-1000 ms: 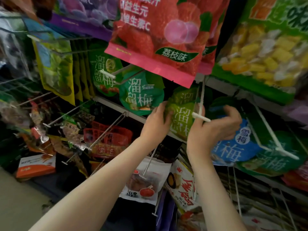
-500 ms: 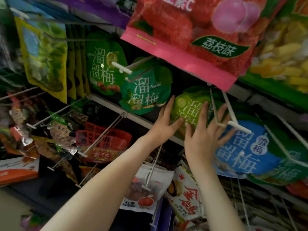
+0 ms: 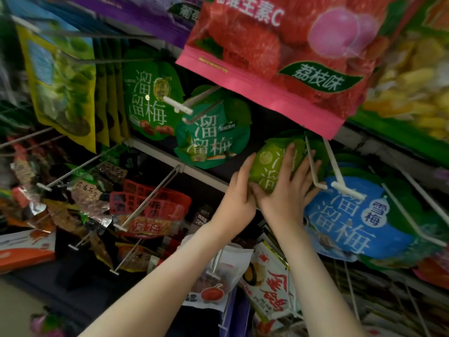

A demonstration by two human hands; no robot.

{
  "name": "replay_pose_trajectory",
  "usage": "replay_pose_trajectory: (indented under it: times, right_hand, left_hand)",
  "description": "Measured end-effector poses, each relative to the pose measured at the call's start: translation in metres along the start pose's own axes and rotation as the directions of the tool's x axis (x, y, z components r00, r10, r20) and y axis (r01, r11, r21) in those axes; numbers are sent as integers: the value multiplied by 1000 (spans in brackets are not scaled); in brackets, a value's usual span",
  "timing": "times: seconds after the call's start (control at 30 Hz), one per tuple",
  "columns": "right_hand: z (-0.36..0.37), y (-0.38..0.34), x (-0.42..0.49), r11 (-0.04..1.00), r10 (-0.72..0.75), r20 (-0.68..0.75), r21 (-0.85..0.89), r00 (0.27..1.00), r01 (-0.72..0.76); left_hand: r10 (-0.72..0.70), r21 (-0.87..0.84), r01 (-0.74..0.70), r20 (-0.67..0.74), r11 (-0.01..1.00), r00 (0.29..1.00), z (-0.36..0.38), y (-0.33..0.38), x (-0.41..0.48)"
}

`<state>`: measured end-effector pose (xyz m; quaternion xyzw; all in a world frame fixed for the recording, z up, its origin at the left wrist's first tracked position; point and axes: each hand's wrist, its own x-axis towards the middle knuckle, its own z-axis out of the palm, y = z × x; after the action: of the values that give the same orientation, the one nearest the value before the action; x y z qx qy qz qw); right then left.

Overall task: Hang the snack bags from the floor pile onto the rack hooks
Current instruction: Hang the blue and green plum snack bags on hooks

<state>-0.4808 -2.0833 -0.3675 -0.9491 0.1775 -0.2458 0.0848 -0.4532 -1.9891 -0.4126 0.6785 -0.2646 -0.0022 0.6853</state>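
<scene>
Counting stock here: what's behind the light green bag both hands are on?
Past the right edge of the light green bag, darker green packaging peeks out. The bag, left hand and right hand hide the rest; no count.

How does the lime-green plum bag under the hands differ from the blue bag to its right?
The lime-green bag is yellow-green; the blue bag is blue. The left hand and right hand rest on the lime-green bag; no hand lies on the blue bag's front. Fingers hide much of the lime-green bag's front; the blue bag's shows nearly whole. Both bear large white characters.
</scene>
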Motion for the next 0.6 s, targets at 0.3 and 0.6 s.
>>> replay_pose_trajectory:
  times: [0.3,0.6]
  right_hand:
    - [-20,12,-15,971,-118,78,217,990,99]
    - [-62,97,-97,999,-49,-355,-20,934,45]
  left_hand:
    - [61,279,-74,54,957,997,1,39,-31]
    - [204,668,-224,110,710,973,73,53,-59]
